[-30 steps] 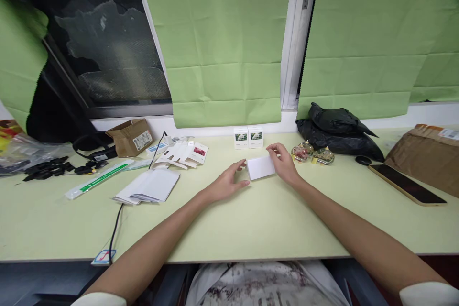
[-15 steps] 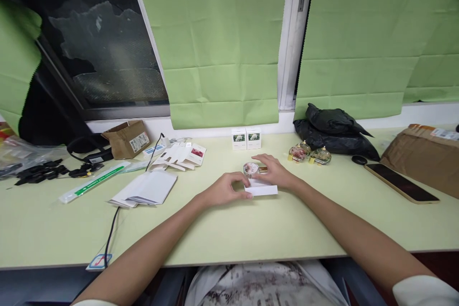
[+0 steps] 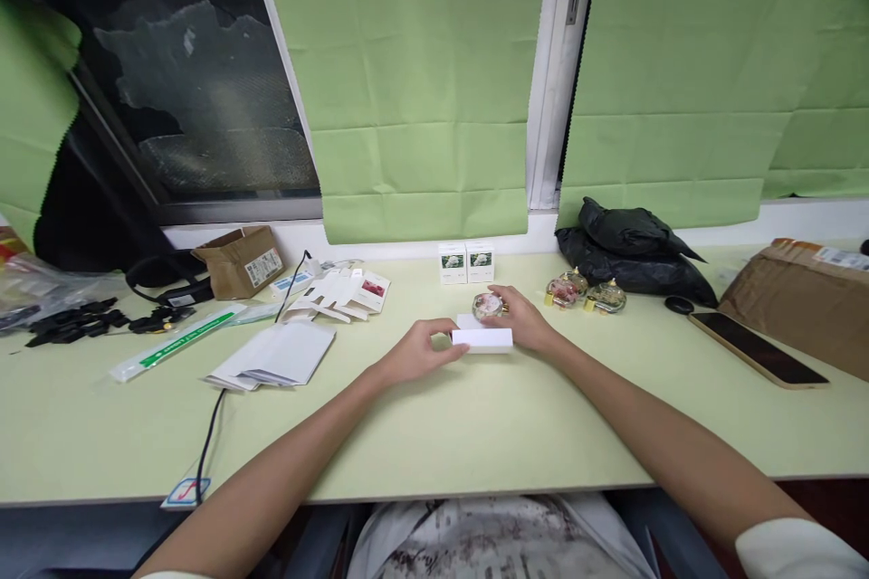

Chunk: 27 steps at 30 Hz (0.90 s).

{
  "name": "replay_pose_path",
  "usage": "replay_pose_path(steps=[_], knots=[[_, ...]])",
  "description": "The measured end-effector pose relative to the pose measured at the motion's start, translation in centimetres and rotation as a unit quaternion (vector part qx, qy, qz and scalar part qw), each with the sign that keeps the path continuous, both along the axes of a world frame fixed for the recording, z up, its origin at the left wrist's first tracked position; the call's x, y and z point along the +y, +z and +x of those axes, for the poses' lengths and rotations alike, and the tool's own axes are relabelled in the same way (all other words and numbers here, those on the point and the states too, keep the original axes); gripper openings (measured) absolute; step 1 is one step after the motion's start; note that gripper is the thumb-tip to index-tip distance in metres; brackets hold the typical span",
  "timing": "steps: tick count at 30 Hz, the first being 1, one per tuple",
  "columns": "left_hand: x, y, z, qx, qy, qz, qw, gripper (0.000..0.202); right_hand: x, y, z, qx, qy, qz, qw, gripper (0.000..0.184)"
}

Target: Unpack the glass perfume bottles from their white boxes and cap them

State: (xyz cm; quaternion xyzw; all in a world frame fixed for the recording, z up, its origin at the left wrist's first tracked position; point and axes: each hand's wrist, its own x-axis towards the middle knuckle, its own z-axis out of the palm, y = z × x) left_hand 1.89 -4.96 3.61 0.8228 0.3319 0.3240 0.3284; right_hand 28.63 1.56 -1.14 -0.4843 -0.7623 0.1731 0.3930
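A small white open box [image 3: 481,339] lies on the pale green table [image 3: 434,434] in front of me. My left hand [image 3: 415,353] grips its left end with curled fingers. My right hand [image 3: 521,321] holds a small round glass bottle [image 3: 487,306] with pink flowers inside, just above the box's far edge. Two similar glass bottles [image 3: 584,292] stand a little to the right. Two closed white boxes with a flower picture [image 3: 466,261] stand against the window sill behind.
Flat white carton blanks [image 3: 343,293] and a stack of white sheets [image 3: 278,355] lie to the left, with a black cable [image 3: 215,421]. A black bag [image 3: 635,249], a phone [image 3: 757,346] and a brown parcel [image 3: 801,289] are on the right. A cardboard box [image 3: 241,261] sits far left.
The white box went from being held upright between both hands to lying flat on the table. My right hand has taken the round glass bottle and brought it to the box.
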Motion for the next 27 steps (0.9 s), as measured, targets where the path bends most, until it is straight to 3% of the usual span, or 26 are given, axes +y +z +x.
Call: replay_pose_path(steps=[5, 10, 14, 17, 20, 22, 25, 27], knots=[[2.5, -0.7, -1.3, -0.124, 0.083, -0.062, 0.987, 0.037, 0.7, -0.1, 1.0, 0.033, -0.089, -0.053, 0.994, 0.067], [4.8, -1.8, -2.3, -0.234, 0.169, -0.156, 0.945, 0.051, 0.9, -0.2, 1.4, -0.004, -0.108, -0.062, 0.992, 0.069], [5.4, -2.5, -2.9, -0.243, 0.22, -0.208, 0.922, 0.059, 1.0, -0.3, 1.6, -0.044, -0.094, -0.051, 0.993, 0.066], [5.7, -3.0, -3.2, -0.207, 0.219, -0.226, 0.926, 0.059, 0.8, -0.3, 1.6, -0.09, -0.083, -0.055, 0.991, 0.066], [6.1, -3.7, -3.4, -0.108, 0.238, -0.172, 0.95, 0.058, 0.2, -0.1, 1.4, -0.139, -0.079, -0.036, 0.987, 0.073], [6.1, -4.0, -3.5, -0.048, 0.262, -0.108, 0.958, 0.056, -0.4, 0.2, 1.1, -0.165, -0.06, 0.014, 0.984, 0.074], [5.6, -4.0, -3.5, 0.034, 0.274, 0.014, 0.961, 0.053, -1.1, 0.8, 0.3, -0.173, 0.004, 0.103, 0.979, 0.064], [4.8, -3.6, -3.2, 0.094, 0.251, 0.104, 0.958, 0.046, -1.5, 1.0, -0.3, -0.164, 0.045, 0.139, 0.975, 0.055]])
